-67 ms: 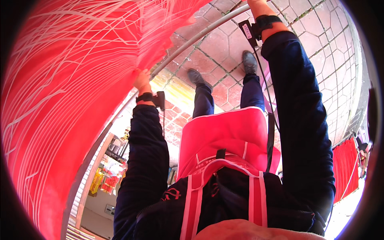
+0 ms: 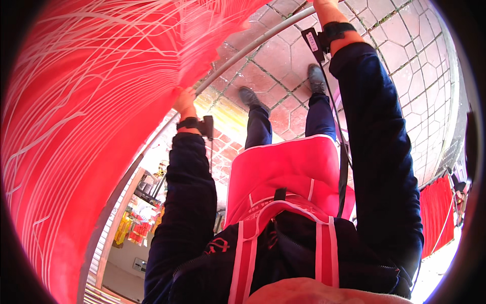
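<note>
A large red sheet (image 2: 55,167), streaked with many thin pale strands, hangs across the left and top left. Its strands draw together at my left hand (image 2: 185,103), whose fingers are closed on the red material beside a grey pole (image 2: 253,44). How much of the pole lies in that hand is hidden. At the top edge, my right hand (image 2: 326,6) is raised by the pole's upper end. Its fingers are cut off by the frame, so their grip cannot be seen. Both wrists wear black straps with small devices.
Below me is paving (image 2: 283,66) of reddish tiles, with a yellow strip (image 2: 223,112) near my feet. A red apron (image 2: 283,167) covers my front. Shelves with colourful goods (image 2: 136,223) stand at the lower left. Another red cloth (image 2: 438,215) hangs at the far right.
My left hand has shifted slightly to the right along the pole, and the gathered point of the red sheet moved with it. My right hand has hardly moved.
</note>
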{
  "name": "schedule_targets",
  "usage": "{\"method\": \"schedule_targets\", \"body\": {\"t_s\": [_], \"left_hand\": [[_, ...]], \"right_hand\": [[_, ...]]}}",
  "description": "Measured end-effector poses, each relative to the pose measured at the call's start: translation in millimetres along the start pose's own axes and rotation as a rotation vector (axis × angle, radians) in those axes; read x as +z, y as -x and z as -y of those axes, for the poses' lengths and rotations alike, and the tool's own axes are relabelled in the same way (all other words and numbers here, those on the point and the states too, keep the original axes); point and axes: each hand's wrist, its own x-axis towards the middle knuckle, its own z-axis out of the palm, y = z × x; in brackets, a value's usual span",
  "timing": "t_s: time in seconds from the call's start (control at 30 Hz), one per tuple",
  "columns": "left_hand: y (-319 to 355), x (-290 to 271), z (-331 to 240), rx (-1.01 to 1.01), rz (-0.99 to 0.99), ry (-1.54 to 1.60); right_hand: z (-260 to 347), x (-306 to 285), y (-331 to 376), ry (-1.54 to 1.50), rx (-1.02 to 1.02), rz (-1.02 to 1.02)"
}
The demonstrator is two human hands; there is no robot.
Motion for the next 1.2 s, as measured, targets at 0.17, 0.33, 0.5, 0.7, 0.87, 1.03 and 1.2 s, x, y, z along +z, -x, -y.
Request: {"method": "schedule_targets", "body": {"t_s": [0.17, 0.33, 0.5, 0.7, 0.87, 1.03, 1.2], "left_hand": [[54.3, 43.0, 20.9, -0.086, 0.020, 0.274], [67.2, 63.5, 12.8, -0.021, 0.317, 0.301], [92.6, 87.7, -14.6, 0.208, 0.367, 0.038], [126.6, 102.2, -38.7, 0.254, 0.528, -0.159], [162.0, 91.3, -32.8, 0.152, 0.676, -0.320], [205.4, 68.6, -31.1, 0.202, 0.714, -0.372], [253.0, 52.9, -53.0, 0.252, 0.687, -0.313]], "right_hand": [[25.4, -27.0, 35.8, -0.060, 0.033, -0.074], [46.7, -60.0, 68.1, -0.388, 0.077, 0.245], [66.2, -89.7, 95.1, -0.471, 0.054, 0.277], [5.7, -162.8, 161.7, -0.318, 0.187, 0.573], [-67.6, -250.1, 220.5, -0.244, 0.237, 0.554], [-106.2, -318.1, 240.1, -0.194, 0.136, 0.551], [-123.4, -361.7, 240.9, -0.159, 0.158, 0.546]]}}
